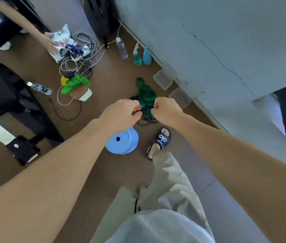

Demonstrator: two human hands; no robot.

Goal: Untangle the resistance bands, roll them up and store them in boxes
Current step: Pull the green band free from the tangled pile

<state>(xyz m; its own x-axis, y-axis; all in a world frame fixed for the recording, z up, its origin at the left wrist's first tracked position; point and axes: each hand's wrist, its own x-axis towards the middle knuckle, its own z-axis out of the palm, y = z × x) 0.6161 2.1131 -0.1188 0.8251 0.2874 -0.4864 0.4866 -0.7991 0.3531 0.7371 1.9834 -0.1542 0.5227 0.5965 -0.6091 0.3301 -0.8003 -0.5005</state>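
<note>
A tangle of dark green resistance bands (145, 94) with dark, blackish strands (146, 118) hangs between my two hands above the brown floor. My left hand (122, 112) grips the tangle from the left with curled fingers. My right hand (166, 109) pinches it from the right, close to the left hand. Two clear plastic boxes (163, 81) (180, 97) sit on the floor along the white wall, beyond the tangle. More bright green and yellow bands (73, 83) lie over a pot further left.
A light blue round stool (122, 141) stands under my left wrist. My sandalled foot (161, 139) is beside it. Cables and a power strip (79, 51), a water bottle (122, 48) and spray bottles (137, 57) lie ahead. Black furniture (7, 95) fills the left. Another person's arm (26, 28) reaches in at upper left.
</note>
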